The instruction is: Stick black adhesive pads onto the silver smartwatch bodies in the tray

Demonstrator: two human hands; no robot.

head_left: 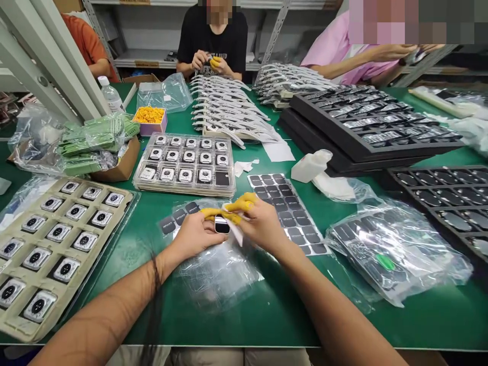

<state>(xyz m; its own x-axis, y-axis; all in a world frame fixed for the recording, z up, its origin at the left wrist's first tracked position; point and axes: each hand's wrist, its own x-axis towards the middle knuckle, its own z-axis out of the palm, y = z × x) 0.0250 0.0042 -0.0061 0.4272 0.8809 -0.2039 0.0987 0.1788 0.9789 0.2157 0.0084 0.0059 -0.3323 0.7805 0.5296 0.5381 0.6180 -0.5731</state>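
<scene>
Three other people (217, 46) are around the green table (274, 315), with metal shelving (152, 30) at twelve o'clock. One watch (222, 225) is near the centre, clamped in the left hand (194, 234); the right hand (263, 221) pinches one white slip (236, 236) beside it. Fourteen modules (185, 176) sit in the clear tray (179, 191) at eleven o'clock. Black stickers (287, 204) at one o'clock carry print too small to read.

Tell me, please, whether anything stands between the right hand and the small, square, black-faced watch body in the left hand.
A thin, white, paper-like sheet, held in the right hand, hangs between its palm and the watch body in the left hand; nothing else visible stands in the way.
</scene>
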